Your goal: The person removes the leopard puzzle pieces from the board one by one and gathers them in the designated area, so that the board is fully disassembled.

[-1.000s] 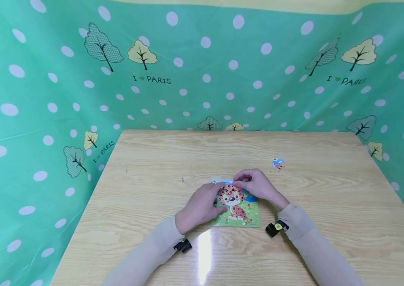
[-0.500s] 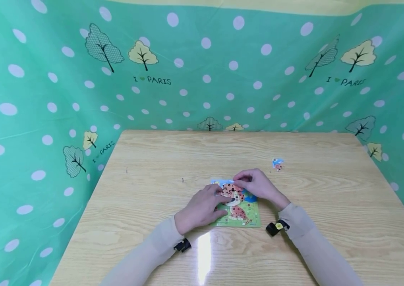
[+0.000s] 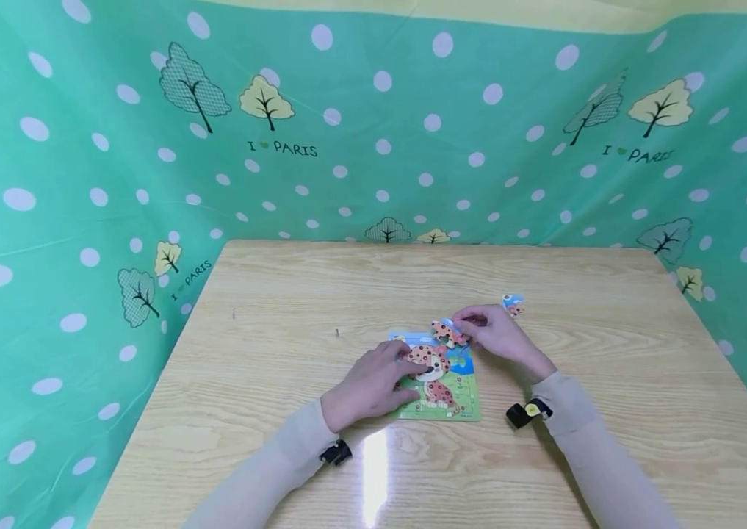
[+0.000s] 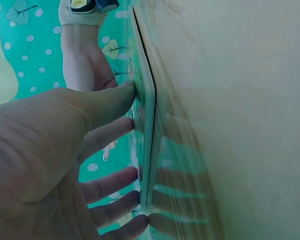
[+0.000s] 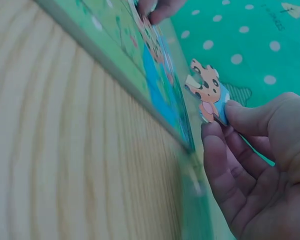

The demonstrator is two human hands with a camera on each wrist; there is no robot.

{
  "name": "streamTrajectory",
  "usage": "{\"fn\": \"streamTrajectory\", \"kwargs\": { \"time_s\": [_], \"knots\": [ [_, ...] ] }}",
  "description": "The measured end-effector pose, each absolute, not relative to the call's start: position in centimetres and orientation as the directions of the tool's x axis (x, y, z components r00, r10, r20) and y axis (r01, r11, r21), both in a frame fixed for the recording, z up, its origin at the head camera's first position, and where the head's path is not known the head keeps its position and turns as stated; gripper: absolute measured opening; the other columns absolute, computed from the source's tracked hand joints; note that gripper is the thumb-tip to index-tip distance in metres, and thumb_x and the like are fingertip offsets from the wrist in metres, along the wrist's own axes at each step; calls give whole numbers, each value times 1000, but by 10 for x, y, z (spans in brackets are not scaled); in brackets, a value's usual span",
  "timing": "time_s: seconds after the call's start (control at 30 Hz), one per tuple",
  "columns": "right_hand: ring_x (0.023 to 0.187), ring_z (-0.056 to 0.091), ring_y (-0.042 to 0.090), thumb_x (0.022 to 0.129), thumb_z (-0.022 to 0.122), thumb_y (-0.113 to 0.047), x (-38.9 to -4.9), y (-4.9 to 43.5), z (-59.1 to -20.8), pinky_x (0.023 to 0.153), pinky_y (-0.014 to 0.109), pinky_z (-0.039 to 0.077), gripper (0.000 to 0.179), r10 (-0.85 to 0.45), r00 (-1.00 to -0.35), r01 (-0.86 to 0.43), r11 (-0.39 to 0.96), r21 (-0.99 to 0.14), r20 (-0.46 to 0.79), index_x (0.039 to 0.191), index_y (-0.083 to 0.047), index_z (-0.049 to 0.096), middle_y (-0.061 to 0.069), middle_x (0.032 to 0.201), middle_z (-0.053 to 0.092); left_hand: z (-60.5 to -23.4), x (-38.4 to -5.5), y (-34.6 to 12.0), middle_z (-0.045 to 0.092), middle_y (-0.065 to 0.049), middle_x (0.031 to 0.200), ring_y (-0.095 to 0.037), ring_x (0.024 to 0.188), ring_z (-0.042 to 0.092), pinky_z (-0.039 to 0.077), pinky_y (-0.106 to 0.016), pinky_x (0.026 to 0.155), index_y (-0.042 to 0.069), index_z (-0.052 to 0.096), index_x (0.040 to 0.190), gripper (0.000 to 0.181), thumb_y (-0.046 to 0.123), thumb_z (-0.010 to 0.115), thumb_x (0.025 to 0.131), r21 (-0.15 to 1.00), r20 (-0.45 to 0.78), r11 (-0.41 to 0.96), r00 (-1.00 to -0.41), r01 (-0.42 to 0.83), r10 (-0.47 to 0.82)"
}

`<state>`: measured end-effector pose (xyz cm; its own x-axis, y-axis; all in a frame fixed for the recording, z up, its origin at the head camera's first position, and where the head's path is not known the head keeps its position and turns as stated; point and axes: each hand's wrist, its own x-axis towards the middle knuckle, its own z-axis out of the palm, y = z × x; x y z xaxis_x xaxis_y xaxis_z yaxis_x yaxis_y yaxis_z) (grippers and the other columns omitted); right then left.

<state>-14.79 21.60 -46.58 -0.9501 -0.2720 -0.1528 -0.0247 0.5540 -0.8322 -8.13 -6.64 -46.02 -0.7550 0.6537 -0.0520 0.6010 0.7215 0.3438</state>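
A square jigsaw puzzle board with a spotted cub on green and blue lies on the table. My left hand rests on its left side, fingertips on the cub picture; the left wrist view shows those fingers fairly straight against the board's face. At the far right corner my right hand pinches a puzzle piece between thumb and fingers. In the right wrist view that puzzle piece, with spotted orange and a pink ear, is held up off the board.
Another puzzle piece, blue and orange, lies on the wooden table beyond my right hand. A green dotted cloth hangs behind the table and at both sides. A bright light reflection shows near the front.
The right hand has lifted the puzzle piece off the board's far edge and shifted right with it. My left hand's fingers have spread further over the cub's face.
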Motion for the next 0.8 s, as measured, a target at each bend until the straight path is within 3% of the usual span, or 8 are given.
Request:
{"fn": "streamTrajectory", "kwargs": {
  "time_s": [0.27,0.57,0.8],
  "knots": [
    [83,68,19,109,62,-22,-152,233,-468,70,28,63,33,-247,-953,8,552,-834,-173,131,1,69,13,101,73,-460,-82,-69,52,-12,160,-32,150,48,50,-53,115,30,66,147,52,49,73,99,355,-57,726,-761,589,646],
    [67,61,14,110,62,-27,-154,258,-469,57,27,55,35,-179,-974,17,555,-832,-140,132,-1,69,9,89,71,-458,-84,-69,48,-14,165,-34,153,45,48,-55,118,31,66,147,52,51,71,99,343,-86,736,-760,584,644],
    [68,61,10,107,66,-34,-160,286,-472,58,26,56,41,-102,-989,29,585,-811,-109,131,0,71,6,92,73,-461,-86,-70,48,-14,165,-34,152,45,49,-55,116,31,65,147,52,50,72,99,334,-89,737,-759,588,645]
  ]
}}
